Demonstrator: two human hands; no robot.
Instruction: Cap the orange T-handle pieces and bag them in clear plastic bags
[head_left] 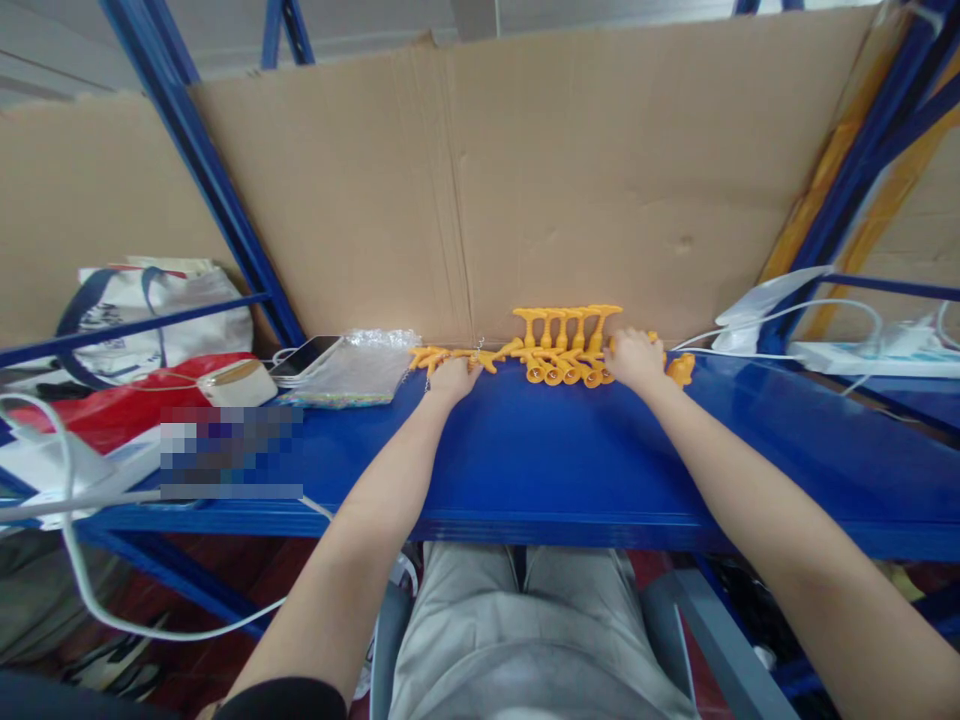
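Note:
My left hand [453, 378] reaches to the back of the blue table, its fingers curled over yellow branch-shaped plastic pieces [491, 358]. Thin chain-like strands show beside those fingers. To the right, my right hand [636, 360] is closed at the end of a row of yellow pieces, with bits of yellow showing around its fingers; the part inside is mostly hidden. Between the hands stand several yellow T-topped pieces [564, 325] against the cardboard. In front of them lie several yellow pieces with round cup-like ends [571, 374]. Another yellow piece [681, 369] sits just right of my right hand.
A tall cardboard sheet [585, 170] backs the blue table [555, 460]. Left are a clear plastic packet [367, 368], a phone [306, 356], a red bag [150, 395] and a white tote [172, 310]. White cables and a power strip [877, 358] lie right.

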